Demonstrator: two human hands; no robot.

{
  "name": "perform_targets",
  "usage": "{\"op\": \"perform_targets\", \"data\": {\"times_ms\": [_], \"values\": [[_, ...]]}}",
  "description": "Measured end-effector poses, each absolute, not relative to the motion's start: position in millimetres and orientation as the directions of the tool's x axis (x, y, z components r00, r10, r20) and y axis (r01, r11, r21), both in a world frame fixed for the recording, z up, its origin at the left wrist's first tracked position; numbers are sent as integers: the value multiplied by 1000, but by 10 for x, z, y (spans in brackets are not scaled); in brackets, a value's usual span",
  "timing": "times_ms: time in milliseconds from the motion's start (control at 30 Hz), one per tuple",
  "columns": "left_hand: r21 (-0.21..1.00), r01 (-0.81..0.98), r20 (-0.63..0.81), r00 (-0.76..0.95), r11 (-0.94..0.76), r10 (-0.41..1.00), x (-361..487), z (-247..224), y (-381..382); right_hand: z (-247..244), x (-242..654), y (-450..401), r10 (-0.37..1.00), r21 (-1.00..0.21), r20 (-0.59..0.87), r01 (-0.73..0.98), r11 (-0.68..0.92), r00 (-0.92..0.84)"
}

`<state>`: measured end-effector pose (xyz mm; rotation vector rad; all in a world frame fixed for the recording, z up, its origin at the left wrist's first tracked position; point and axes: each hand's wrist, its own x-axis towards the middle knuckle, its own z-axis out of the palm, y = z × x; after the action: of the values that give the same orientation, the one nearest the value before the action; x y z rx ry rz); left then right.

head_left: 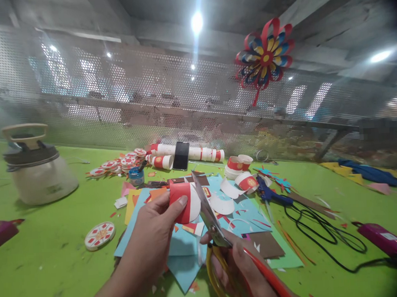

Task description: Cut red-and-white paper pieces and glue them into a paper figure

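Note:
My left hand (156,226) pinches a red-and-white piece of a paper cup (181,205) between thumb and fingers. In my right hand (241,266) is a pair of scissors (206,210) with a yellow handle loop, its blades pointing up and away beside the white edge of the cup piece. A long red part runs along that hand; whether it belongs to the scissors I cannot tell. Beneath both hands lie light blue paper sheets (183,246) scattered with scraps. White curved cup offcuts (223,205) rest just right of the blades.
Behind are stacked paper cups (199,154), a phone (180,156) and a blue paint jar (136,176). At right lie a blue glue gun (274,195), its black cord and a purple tool (386,240). A large bottle (40,174) and round patterned disc (99,235) sit left.

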<state>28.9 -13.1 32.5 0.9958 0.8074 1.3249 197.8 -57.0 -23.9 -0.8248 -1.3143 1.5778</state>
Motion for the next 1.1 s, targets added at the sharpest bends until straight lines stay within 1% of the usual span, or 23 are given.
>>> {"op": "perform_targets", "data": {"times_ms": [167,300,500,633,733,833,967,1100], "values": [[896,-444,64,142,5,988,293,316,-107,-219,1954,-625,946,-982,36,-189,-27,-322],[897,-442,63,151,11,987,284,301,-108,-239,1944,-634,949,-981,58,-192,-2,-311],[912,-408,93,143,-27,985,274,356,-140,-300,1982,-559,939,-985,87,-171,30,-334],[914,-406,66,141,-3,988,278,394,-146,-286,2001,-510,916,-990,105,-130,58,-388],[917,-400,68,130,-11,989,281,396,-140,-246,2003,-516,916,-992,99,-110,60,-388],[907,-421,94,139,-27,986,282,383,-131,-208,2005,-541,918,-993,102,-92,72,-383],[882,-472,90,180,5,979,283,345,-111,-179,2013,-558,920,-994,100,-72,79,-378],[866,-499,72,179,28,981,271,297,-85,-171,2020,-554,920,-995,90,-65,70,-381]]}}
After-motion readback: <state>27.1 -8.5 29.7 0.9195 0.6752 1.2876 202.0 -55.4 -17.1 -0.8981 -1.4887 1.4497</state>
